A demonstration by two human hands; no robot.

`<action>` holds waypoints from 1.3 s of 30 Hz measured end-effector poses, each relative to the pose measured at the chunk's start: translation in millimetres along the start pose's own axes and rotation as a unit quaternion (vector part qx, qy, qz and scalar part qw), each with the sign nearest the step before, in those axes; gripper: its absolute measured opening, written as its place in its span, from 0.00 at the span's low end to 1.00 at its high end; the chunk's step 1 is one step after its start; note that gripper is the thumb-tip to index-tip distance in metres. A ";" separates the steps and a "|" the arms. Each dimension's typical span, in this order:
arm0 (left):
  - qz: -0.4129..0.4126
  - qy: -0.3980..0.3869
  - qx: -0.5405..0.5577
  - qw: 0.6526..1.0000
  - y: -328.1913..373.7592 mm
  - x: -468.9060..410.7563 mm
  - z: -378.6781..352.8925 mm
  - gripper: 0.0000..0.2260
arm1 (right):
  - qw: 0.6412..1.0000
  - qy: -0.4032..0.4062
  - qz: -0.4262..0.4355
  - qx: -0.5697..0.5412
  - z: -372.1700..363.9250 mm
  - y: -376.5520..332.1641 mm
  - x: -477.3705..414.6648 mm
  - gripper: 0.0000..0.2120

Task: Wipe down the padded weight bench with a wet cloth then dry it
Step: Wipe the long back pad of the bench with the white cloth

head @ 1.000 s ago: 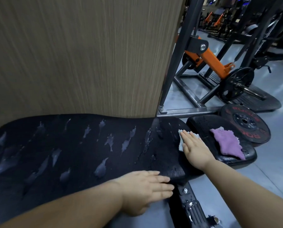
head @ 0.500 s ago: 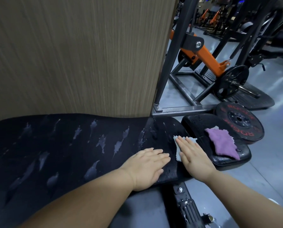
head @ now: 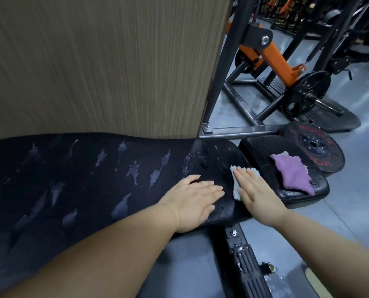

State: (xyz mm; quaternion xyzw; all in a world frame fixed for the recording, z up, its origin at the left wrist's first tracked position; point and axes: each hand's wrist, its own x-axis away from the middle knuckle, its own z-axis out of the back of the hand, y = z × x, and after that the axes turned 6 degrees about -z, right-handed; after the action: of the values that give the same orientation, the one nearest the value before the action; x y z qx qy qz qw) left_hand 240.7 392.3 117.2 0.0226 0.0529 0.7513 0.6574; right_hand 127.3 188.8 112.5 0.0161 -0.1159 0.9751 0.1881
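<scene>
At the seat end of the wet bench (head: 93,168), the right hand (head: 258,194) presses a white cloth (head: 235,187) under straight fingers to wipe, the left hand (head: 194,198) rests flat-fingered beside it, likely bracing, and a purple cloth (head: 293,173) waits just beyond, presumably for drying.

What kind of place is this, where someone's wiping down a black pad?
Most likely a gym. A padded bench sits in front, a red-lettered weight plate lies on the floor beside it, and behind stands a steel machine with an orange arm carrying a black plate.
</scene>
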 end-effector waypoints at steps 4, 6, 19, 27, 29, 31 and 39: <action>-0.001 -0.006 0.007 1.000 -0.4 -0.5 -0.6 0.22 | 1.000 -0.013 0.006 -0.014 -2.5 7.5 18.7 0.24; -0.001 -0.006 0.004 1.000 -0.5 -1.1 -1.6 0.22 | 1.000 -0.009 0.008 -0.012 -2.3 7.1 7.9 0.24; 0.007 -0.008 0.026 1.000 -3.2 -3.2 -3.3 0.25 | 0.996 -0.042 -0.064 -0.035 16.9 -15.7 -148.2 0.24; 0.004 -0.009 0.027 1.000 -2.6 -1.8 -4.4 0.29 | 0.994 -0.027 -0.077 -0.072 12.7 2.0 -121.8 0.25; 0.002 -0.011 0.022 1.000 -2.8 -1.9 -4.0 0.29 | 0.995 -0.017 -0.070 -0.068 8.3 7.0 -91.4 0.25; 0.004 -0.012 0.021 1.000 -3.0 -1.7 -2.8 0.27 | 0.997 -0.002 -0.059 -0.055 4.0 7.3 -55.6 0.25; 0.001 -0.014 0.020 1.000 -2.7 -1.1 -2.0 0.23 | 0.999 0.013 -0.012 -0.027 1.9 2.1 -11.9 0.25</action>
State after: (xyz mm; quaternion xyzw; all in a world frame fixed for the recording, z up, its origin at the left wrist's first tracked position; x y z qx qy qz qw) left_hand 243.2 391.4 115.0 0.0465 0.0588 0.7501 0.6571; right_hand 137.6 182.2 113.0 -0.0002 -0.1399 0.9694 0.2018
